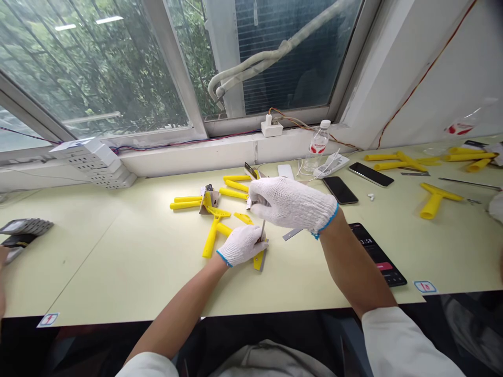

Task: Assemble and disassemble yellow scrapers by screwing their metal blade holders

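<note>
My left hand (pixel 241 246), in a white knitted glove with a blue cuff, is closed on a yellow scraper (pixel 258 262) and holds it against the table. Its metal blade edge shows below the fingers. My right hand (pixel 294 204), gloved alike, grips a screwdriver (pixel 263 229) whose thin shaft points down at the scraper head; its handle is mostly hidden in the fist. Left of my left hand lies another yellow scraper handle (pixel 211 238). A small yellow plate (pixel 243 218) is just beyond that hand. A loose metal blade (pixel 293 234) rests under my right wrist.
Farther back lie yellow scrapers with card sleeves (pixel 188 203). To the right are a black phone (pixel 340 189), a second phone (pixel 371 174), a larger phone (pixel 379 256) and a water bottle (pixel 317 146). White boxes (pixel 96 162) stand by the window. People's hands show at both edges.
</note>
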{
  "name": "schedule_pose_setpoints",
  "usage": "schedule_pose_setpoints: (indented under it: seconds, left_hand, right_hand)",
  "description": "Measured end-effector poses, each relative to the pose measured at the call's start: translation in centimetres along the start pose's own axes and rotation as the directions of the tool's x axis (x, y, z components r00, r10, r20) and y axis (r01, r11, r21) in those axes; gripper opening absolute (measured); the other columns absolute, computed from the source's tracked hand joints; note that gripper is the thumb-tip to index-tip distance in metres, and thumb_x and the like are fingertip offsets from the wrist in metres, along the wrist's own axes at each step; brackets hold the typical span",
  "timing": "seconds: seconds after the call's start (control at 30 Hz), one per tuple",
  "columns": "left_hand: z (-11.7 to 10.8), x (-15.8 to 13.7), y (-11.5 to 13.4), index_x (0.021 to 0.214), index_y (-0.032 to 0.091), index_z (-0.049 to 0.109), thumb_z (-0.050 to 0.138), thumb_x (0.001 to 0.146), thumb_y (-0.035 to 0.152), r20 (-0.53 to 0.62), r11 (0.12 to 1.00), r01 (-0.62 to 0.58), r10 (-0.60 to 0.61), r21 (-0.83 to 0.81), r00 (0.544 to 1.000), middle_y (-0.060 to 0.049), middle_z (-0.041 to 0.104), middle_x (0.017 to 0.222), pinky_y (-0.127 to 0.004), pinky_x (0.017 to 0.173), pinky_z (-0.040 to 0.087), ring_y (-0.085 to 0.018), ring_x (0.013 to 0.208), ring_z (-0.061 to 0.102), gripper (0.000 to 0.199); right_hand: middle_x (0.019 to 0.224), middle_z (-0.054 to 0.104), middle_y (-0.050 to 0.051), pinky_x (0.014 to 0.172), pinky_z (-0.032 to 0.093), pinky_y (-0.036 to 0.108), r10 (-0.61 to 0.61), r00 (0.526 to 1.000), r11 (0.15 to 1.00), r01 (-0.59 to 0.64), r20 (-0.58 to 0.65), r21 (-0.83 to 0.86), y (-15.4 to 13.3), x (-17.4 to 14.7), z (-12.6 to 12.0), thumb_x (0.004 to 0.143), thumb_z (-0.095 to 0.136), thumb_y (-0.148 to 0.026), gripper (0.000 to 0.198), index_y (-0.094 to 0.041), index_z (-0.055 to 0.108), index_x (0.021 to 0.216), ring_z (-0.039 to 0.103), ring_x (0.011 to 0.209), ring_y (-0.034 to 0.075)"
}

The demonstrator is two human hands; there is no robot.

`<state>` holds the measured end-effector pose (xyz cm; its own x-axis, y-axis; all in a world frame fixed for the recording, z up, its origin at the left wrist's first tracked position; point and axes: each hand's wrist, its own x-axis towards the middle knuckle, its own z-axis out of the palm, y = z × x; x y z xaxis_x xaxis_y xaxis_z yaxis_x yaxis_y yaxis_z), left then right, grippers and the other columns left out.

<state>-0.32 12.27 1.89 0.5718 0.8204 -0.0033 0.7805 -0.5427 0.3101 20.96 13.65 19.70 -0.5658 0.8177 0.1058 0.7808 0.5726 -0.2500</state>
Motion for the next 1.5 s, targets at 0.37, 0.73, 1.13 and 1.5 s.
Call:
schedule_pose_setpoints:
  seconds: [0.37,0.73,1.13,1.5]
  left_hand:
    - [0.1,0.0,0.1,0.092,0.024,0.069,0.07,0.1,0.041,0.007,1.0,0.003,-0.003,0.016,1.0,-0.004,0.073,0.091,-0.032,0.072,0.046,-0.024,0.086,0.07,0.019]
    - [-0.1,0.0,-0.1,0.094,0.024,0.067,0.065,0.104,0.044,-0.002,1.0,-0.021,0.021,0.013,1.0,-0.004,0.072,0.092,-0.033,0.074,0.046,-0.023,0.084,0.069,0.023]
    - [-0.2,-0.1,0.0,0.093,0.024,0.067,0.071,0.1,0.042,0.005,1.0,-0.003,0.003,0.007,1.0,-0.004,0.073,0.093,-0.033,0.073,0.045,-0.024,0.085,0.069,0.02]
    - [-0.1,-0.1,-0.1,0.093,0.024,0.066,0.071,0.1,0.041,-0.015,1.0,-0.025,0.025,0.008,1.0,-0.003,0.073,0.092,-0.032,0.073,0.045,-0.023,0.084,0.069,0.02]
  right_hand:
    - [0.104,0.074,0.011,0.081,0.056,0.034,-0.041,0.999,0.999,0.041,-0.006,-0.017,0.9,0.7,1.5,0.105,0.053,-0.039,0.028,-0.023,0.071,0.119,0.069,0.095,0.024]
    - [0.094,0.076,0.014,0.074,0.056,0.035,0.062,0.994,0.993,-0.071,-0.088,-0.099,1.7,-0.4,2.0,0.107,0.049,-0.039,0.031,-0.021,0.068,0.124,0.073,0.089,0.028]
    - [0.108,0.078,0.007,0.089,0.053,0.028,-0.127,0.991,0.99,0.124,0.048,0.072,-1.1,-0.2,-1.2,0.099,0.061,-0.022,0.015,-0.022,0.071,0.109,0.07,0.106,0.021]
    - [0.096,0.077,0.008,0.077,0.053,0.032,-0.068,0.995,0.998,0.068,-0.073,-0.001,1.7,-0.2,1.1,0.102,0.056,-0.032,0.024,-0.024,0.071,0.12,0.071,0.093,0.024]
